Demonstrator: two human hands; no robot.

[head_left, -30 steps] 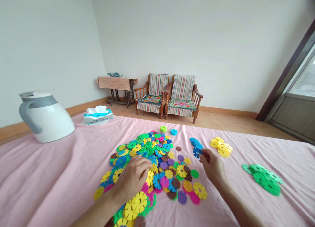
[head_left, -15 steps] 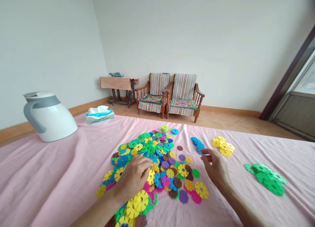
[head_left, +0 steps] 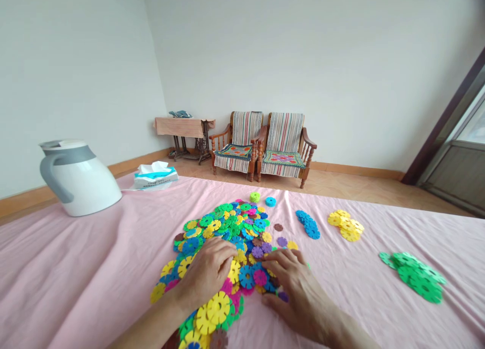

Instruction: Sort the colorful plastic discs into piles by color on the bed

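A heap of flower-shaped plastic discs (head_left: 231, 228) in several colours spreads over the middle of the table. My left hand (head_left: 210, 265) rests on its near left part, fingers curled together; whatever they hold is hidden underneath. Over the right edge of the heap lies my right hand (head_left: 293, 286), its fingers stretched to the left and the thumb apart. A purple disc (head_left: 282, 295) shows between that thumb and the fingers. The palm covers other discs. Off to the right are overlapping blue discs (head_left: 307, 224), yellow discs (head_left: 345, 225) and green discs (head_left: 415, 276), each colour in its own group.
Behind the heap stand a small light-green stack (head_left: 254, 197) and a small blue stack (head_left: 270, 202). A white and grey jug (head_left: 85, 182) and a tissue box (head_left: 156, 176) occupy the back left of the pink cloth (head_left: 94, 268). Two wooden armchairs (head_left: 284, 142) stand beyond the table.
My right hand has come away from the blue group and moved left and nearer, onto the heap's right edge. My left hand stays in nearly the same place.
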